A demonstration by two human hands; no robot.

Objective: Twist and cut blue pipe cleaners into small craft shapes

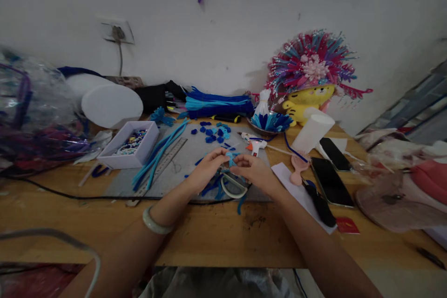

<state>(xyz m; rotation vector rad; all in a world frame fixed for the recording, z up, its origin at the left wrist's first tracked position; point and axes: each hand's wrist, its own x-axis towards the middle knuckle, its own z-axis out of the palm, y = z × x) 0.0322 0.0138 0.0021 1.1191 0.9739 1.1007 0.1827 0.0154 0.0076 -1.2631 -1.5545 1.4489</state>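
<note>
Shaping of a small light-blue fuzzy strip (229, 155) seems the step in hand; next, a steady fingertip grip and small, careful adjustments appear called for. The left hand (206, 169) and right hand (256, 171) both pinch the strip, which sits between their fingertips, over the flat grey mat (120, 181) on the brown wooden counter (223, 242).

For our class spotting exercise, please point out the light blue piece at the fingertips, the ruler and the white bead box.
Light blue piece (231, 160): head view, its visible middle.
Ruler (163, 166): head view, middle of its face.
White bead box (120, 162): head view, its front wall.
</note>
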